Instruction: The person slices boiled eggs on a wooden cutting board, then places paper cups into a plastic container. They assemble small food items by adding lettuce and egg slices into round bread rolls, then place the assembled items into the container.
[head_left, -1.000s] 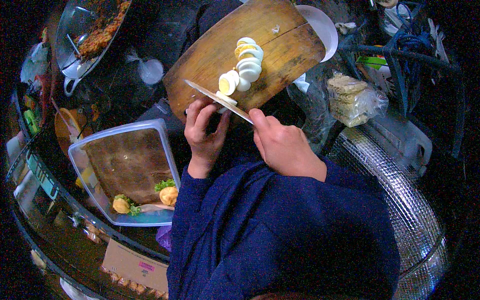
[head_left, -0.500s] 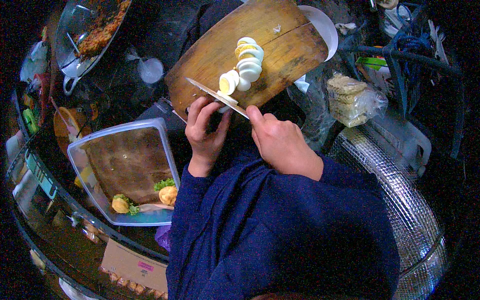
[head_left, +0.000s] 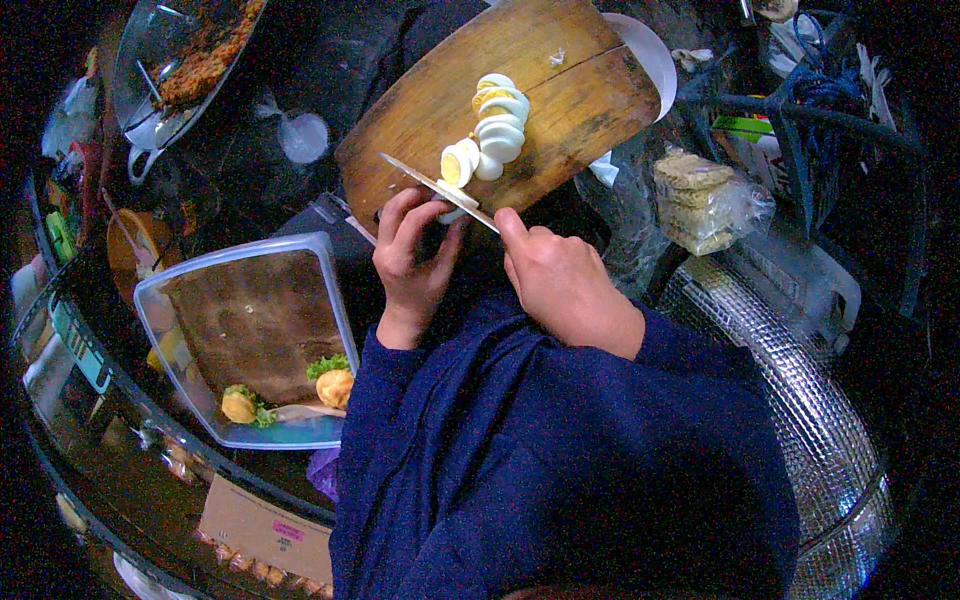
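My right hand [head_left: 566, 282] is closed round the handle of a knife [head_left: 425, 180]. The blade slants up and left across the near edge of a wooden cutting board [head_left: 400, 130]. A pale egg slice lies against the blade, at the end of a boiled egg [head_left: 447, 214]. My left hand [head_left: 415, 255] grips that egg with bent fingers, which hide most of it. Beyond the blade, a curved row of egg slices [head_left: 499, 133] runs up the board, some showing yellow yolk. One slice [head_left: 457, 167] stands tilted nearest the knife.
Left of me is a clear plastic box [head_left: 240, 243] holding two filled buns [head_left: 334, 388] with lettuce. A bowl of reddish-brown food [head_left: 205, 75] stands far left. A white basin [head_left: 650, 60] shows behind the board. To the right are bagged pale cakes [head_left: 695, 200] and silver padded material [head_left: 790, 400].
The knife and both hands stay nearly in the same place on the egg. The whole view has shifted very slightly.
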